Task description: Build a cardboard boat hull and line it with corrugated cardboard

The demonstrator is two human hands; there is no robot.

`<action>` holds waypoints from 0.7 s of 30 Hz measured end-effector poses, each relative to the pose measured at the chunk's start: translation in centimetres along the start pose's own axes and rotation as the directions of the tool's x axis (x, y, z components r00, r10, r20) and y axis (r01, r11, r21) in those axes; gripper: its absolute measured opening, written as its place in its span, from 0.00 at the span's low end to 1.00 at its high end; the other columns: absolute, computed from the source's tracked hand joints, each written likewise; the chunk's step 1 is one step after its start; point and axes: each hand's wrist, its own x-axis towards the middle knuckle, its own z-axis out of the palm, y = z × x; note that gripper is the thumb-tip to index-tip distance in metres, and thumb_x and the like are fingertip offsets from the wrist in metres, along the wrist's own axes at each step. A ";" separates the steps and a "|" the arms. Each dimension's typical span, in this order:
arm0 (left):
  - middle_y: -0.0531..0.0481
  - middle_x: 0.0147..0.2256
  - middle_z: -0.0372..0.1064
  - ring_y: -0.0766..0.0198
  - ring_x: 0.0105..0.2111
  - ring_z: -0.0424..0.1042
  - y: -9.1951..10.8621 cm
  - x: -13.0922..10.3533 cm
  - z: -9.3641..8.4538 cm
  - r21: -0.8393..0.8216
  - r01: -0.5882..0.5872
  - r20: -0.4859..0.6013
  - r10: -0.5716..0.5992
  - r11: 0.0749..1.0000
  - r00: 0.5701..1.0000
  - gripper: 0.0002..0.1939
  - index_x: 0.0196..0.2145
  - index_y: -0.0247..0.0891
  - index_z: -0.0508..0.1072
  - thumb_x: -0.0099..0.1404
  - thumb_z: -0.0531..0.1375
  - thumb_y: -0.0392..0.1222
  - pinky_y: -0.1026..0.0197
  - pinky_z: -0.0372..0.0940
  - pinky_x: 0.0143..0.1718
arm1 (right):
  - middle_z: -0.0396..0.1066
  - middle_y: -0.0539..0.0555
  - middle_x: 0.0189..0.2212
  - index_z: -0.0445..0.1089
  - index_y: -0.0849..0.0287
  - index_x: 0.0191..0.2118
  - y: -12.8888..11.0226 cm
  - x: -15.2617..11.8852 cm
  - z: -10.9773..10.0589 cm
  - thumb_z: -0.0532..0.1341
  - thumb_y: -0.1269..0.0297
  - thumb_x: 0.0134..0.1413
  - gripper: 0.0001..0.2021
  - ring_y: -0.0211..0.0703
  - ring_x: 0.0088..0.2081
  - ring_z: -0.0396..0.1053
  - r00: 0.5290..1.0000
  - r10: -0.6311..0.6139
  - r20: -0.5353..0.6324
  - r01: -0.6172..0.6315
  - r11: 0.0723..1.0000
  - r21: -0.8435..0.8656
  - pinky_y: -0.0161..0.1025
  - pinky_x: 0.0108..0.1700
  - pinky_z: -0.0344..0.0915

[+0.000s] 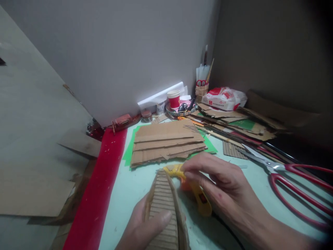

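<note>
My left hand (145, 218) is closed around a long, tapered cardboard piece (163, 201). Its ridged corrugated face is up, its side walls are raised, and its narrow end points away from me. My right hand (221, 184) grips a yellow hot glue gun (204, 203) with an orange trigger, thumb and fingers pressed at its body. The gun's nozzle is at the tip of the cardboard piece; whether they touch I cannot tell. A black cord runs from its handle. Beyond both hands lie stacked brown cardboard sheets (166, 133) on green sheets.
Large red-handled scissors (275, 166) lie open at the right. Cardboard scraps (229, 118) are piled behind them. A tray (169, 113) with a red cup (173, 99), a holder with scissors (202, 89) and a plastic bag (225, 99) line the back. A red strip (104, 180) marks the left edge.
</note>
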 end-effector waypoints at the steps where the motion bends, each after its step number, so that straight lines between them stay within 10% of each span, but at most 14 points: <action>1: 0.40 0.40 0.78 0.55 0.30 0.77 0.0 0.0 0.0 0.017 -0.001 0.014 0.001 1.000 1.000 0.34 0.60 0.37 0.66 0.58 0.67 0.50 0.55 0.69 0.34 | 0.73 0.50 0.28 0.74 0.56 0.37 0.1 0.0 0.0 0.55 0.74 0.61 0.10 0.38 0.30 0.73 1.000 -0.018 0.022 0.017 0.999 0.036 0.33 0.32 0.67; 11: 0.42 0.51 0.75 0.49 0.48 0.74 -0.9 0.2 0.6 0.315 -0.129 -0.117 0.173 0.940 0.978 0.30 0.56 0.38 0.71 0.56 0.68 0.49 0.55 0.68 0.49 | 0.73 0.52 0.35 0.74 0.56 0.45 -1.0 0.0 0.1 0.56 0.65 0.66 0.10 0.40 0.37 0.71 0.987 0.101 0.129 -0.099 0.995 -0.018 0.37 0.39 0.66; 21: 0.46 0.47 0.77 0.51 0.45 0.75 -1.4 0.6 0.3 0.298 -0.164 0.068 0.150 0.940 0.986 0.26 0.53 0.41 0.74 0.57 0.67 0.49 0.55 0.69 0.46 | 0.66 0.50 0.31 0.68 0.58 0.33 -0.6 -0.2 0.6 0.56 0.72 0.66 0.09 0.38 0.35 0.65 0.980 -0.031 0.198 0.019 0.998 0.060 0.34 0.37 0.62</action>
